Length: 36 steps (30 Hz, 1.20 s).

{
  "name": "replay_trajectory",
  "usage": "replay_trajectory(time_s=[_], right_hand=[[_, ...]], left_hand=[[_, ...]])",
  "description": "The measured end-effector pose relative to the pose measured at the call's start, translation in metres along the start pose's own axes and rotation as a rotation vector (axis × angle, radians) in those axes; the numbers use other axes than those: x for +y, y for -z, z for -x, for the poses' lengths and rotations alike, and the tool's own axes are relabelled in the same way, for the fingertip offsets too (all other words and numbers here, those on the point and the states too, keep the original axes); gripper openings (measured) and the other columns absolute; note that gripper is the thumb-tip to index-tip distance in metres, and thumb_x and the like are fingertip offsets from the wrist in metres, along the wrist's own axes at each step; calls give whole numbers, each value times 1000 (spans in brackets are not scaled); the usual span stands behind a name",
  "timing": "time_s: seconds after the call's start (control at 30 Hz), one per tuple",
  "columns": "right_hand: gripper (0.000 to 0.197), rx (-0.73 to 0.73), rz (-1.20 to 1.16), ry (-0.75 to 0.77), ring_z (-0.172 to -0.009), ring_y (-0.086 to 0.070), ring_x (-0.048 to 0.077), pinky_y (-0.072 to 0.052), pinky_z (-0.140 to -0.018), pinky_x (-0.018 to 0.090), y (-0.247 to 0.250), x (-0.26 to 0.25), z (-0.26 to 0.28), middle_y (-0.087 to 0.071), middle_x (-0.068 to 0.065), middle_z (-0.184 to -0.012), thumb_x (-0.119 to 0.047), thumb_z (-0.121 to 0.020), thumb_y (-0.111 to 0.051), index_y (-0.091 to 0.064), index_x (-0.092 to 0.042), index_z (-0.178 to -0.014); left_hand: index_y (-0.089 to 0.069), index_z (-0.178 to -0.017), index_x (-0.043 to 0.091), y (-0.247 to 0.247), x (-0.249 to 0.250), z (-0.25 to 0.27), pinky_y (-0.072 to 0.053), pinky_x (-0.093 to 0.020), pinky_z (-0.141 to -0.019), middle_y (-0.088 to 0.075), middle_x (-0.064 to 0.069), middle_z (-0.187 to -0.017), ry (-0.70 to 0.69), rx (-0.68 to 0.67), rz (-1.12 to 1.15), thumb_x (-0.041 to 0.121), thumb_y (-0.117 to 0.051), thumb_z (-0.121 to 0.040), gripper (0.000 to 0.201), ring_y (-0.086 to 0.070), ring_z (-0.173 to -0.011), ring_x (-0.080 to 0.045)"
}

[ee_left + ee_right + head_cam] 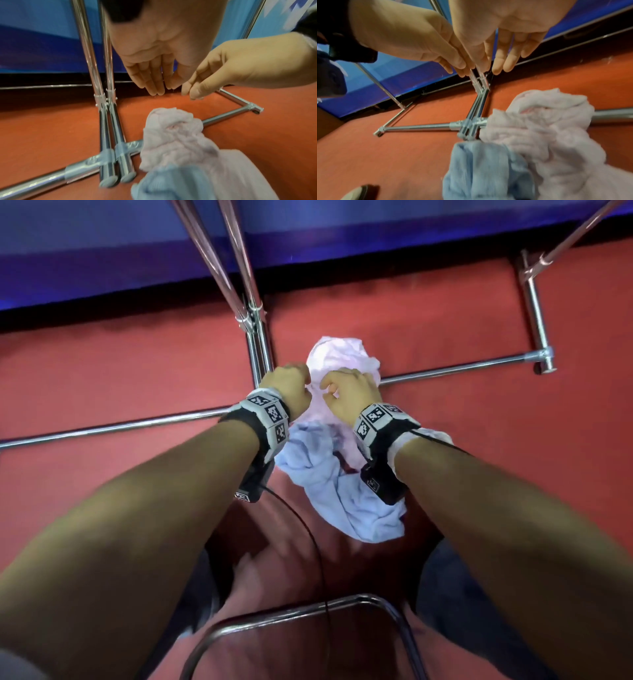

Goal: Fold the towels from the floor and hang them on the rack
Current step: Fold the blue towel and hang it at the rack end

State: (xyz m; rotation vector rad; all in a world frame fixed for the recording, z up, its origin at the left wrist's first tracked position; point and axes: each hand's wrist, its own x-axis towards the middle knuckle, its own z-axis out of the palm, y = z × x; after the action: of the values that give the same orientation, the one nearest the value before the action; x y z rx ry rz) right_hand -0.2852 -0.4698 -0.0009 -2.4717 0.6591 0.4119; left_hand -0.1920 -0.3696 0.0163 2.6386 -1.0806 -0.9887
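Two hands hover side by side above the towels, neither touching cloth in the wrist views. Left hand (pixel 291 386) sits nearest the rack's upright (pixel 258 350), fingers (pixel 154 82) straight, pressed together and pointing down, holding nothing. Right hand (pixel 352 392) is just beside it, fingers loosely curled with the thumb near the forefinger, also empty. Directly below both, the pink towel (pixel 339 357) lies crumpled on the red floor (pixel 120 371), draped over the rack's base bar (pixel 462 368). The blue towel (pixel 342 491) touches it on the person's side, so the heap's long axis runs away from the body. Judging by this, pink is the nearer pick.
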Motion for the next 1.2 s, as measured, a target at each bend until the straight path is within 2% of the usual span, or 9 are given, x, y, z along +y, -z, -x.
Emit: replay_trajectory(time_s=[0.23, 0.37, 0.47, 0.6, 0.7, 0.87, 1.0, 1.1, 1.2], right_hand=[[39, -305, 243, 10, -120, -38, 24, -26, -98, 34, -73, 12, -23, -50, 4, -126, -42, -86, -53, -54, -24, -121], [22, -389, 338, -17, -118, -41, 24, -22, -98, 36, -87, 13, -23, -55, 4, -119, -29, -89, -49, -59, -24, -108], [24, -221, 151, -51, -114, -47, 25, -22, -99, 38, -83, 11, -21, -59, 5, -114, -21, -91, -42, -55, -21, -112], [30, -38, -195, -99, -105, -49, 34, -28, -85, 35, -55, 1, -16, -58, 9, -116, -17, -93, -37, -42, -18, -122], [32, 68, -342, -59, -86, -49, 26, -32, -74, 28, -19, -14, -2, -55, 7, -94, -16, -97, -35, -44, -19, -127], [23, 297, -385, -45, -83, -56, 28, -46, -76, 38, 44, -45, 26, -59, 3, -89, -33, -91, -35, -46, -28, -111], [24, 435, -426, 82, -90, -54, 28, -41, -82, 36, 106, -80, 61, -61, 7, -105, -17, -92, -43, -52, -15, -114], [20, 495, -436, 140, -82, -46, 19, -39, -76, 31, 157, -105, 94, -54, -1, -96, -20, -94, -42, -52, -16, -110], [16, 551, -440, 183, -81, -45, 14, -35, -71, 28, 204, -128, 128, -50, -9, -92, -24, -95, -40, -51, -20, -106]], left_hand=[[-56, -117, 10, -43, -33, -26, -47, -37, -91, -57, -14, -122, -19, -94, -77, 8, -49, -84, 34, -56, -108, -33], [-56, -116, 13, -56, -39, -28, -46, -38, -92, -58, -12, -121, 7, -132, -102, 10, -49, -84, 33, -55, -108, -31], [-54, -119, 9, -61, -39, -27, -45, -38, -96, -56, -12, -122, 8, -152, -143, 15, -50, -88, 32, -54, -111, -29], [-50, -119, 6, -49, -30, -14, -35, -37, -97, -53, -15, -122, -12, -122, -126, 22, -46, -90, 34, -49, -115, -31], [-54, -112, 9, -26, -22, 2, -38, -34, -91, -59, -14, -115, -11, -38, 94, 19, -47, -89, 27, -54, -107, -31], [-45, -101, 6, 41, 5, 43, -38, -32, -70, -60, -24, -102, 11, 145, 317, 18, -41, -96, 13, -57, -91, -36], [-41, -100, 12, 101, 33, 90, -37, -30, -68, -57, -26, -97, -58, 290, 358, 19, -39, -97, 8, -54, -85, -34], [-45, -107, 3, 146, 55, 127, -28, -28, -64, -59, -27, -104, -97, 388, 356, 21, -40, -98, 21, -56, -91, -37], [-40, -93, 13, 186, 76, 163, -24, -27, -61, -57, -18, -91, -156, 501, 374, 22, -41, -97, 10, -50, -79, -30]])
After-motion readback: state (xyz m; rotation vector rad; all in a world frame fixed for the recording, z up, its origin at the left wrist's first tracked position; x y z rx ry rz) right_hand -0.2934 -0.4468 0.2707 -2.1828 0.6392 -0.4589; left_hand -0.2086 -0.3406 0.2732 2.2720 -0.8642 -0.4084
